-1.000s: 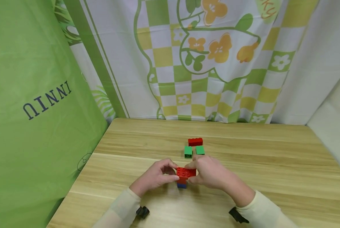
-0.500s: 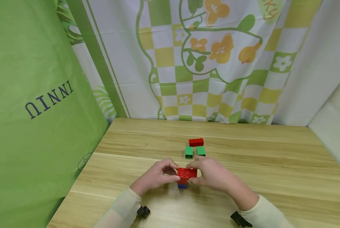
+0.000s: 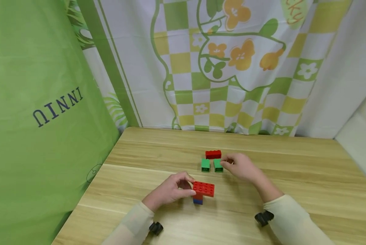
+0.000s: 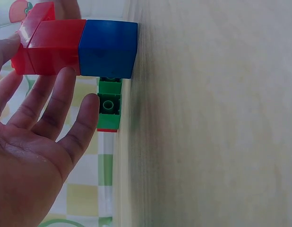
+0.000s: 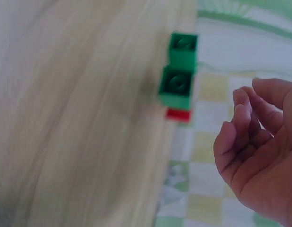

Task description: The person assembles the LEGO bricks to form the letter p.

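Observation:
My left hand [image 3: 170, 191] pinches the near-left end of a stack of toy building bricks between thumb and fingers. On top lies a long red brick [image 3: 203, 188], studs up, overhanging to the right. Below it come a smaller red brick [image 4: 58, 45] and, at the bottom on the table, a blue brick [image 4: 108, 48]. My right hand [image 3: 241, 166], fingers loosely bent, is beside the right green brick [image 3: 218, 165]; the right wrist view shows nothing between the fingers and a gap to the bricks. A left green brick [image 3: 205, 165] stands alongside.
Another red brick [image 3: 213, 154] lies just behind the green pair. The wooden table [image 3: 152, 146] ends at a patterned curtain [image 3: 201, 92] at the back, and a green cloth [image 3: 48, 153] hangs along the left side.
The right hand has let go of the long red brick on the stack and moved away, back and right, to the right green brick. The left hand keeps its hold on the stack.

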Demonstrator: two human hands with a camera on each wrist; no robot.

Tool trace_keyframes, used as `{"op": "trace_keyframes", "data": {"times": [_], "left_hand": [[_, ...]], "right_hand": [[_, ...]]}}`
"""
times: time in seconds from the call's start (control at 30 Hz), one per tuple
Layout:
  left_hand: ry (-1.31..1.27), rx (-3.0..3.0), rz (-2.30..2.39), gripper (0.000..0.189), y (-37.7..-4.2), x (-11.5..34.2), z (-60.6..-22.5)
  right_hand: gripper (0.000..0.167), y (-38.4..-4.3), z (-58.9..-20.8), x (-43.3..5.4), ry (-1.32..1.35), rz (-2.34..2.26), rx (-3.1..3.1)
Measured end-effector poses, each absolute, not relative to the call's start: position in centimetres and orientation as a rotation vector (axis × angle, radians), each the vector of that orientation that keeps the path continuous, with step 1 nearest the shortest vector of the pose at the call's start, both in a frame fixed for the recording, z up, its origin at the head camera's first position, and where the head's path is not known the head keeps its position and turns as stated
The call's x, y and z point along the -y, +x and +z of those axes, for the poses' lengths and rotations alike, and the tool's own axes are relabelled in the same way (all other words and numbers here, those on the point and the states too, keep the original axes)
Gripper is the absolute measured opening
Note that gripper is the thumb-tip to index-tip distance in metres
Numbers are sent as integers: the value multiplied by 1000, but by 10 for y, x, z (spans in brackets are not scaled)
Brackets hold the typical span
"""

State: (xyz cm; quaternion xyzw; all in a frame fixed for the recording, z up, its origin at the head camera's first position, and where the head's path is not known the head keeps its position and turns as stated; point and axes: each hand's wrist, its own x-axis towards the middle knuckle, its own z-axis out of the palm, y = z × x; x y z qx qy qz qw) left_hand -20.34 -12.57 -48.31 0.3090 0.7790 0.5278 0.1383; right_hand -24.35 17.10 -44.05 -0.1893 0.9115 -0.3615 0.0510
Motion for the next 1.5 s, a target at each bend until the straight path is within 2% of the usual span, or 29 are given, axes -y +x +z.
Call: {"op": "trace_keyframes", "data": {"times": [0.2,0.47,0.6,0.77,1.0,1.17,1.5], "left_hand": [[905,-2263,1513,22,-204,127,-487],[877,-2273,1485,22,-204,127,-484],[878,-2285,1464,21,-204,127,-480],[890,-2285,1462,21,-204,127,-479],[887,-2276,1470,21,-204,127,-482],[895,-2266,1487,22,-204,126,-482],[834,-2280,1477,20,-203,126,-481]], "right_hand": [[25,-267,-458,-172,-460,-1077,-2737],[43,-275,-472,-166,-403,-1014,-2727],[41,-275,-478,-167,-418,-958,-2771],[29,-273,-480,-165,-405,-976,-2797],[44,-271,-480,-165,-353,-998,-2789],[39,-268,-479,-166,-380,-1012,-2790],[40,-259,-477,-163,-407,-1021,-2766]]}}
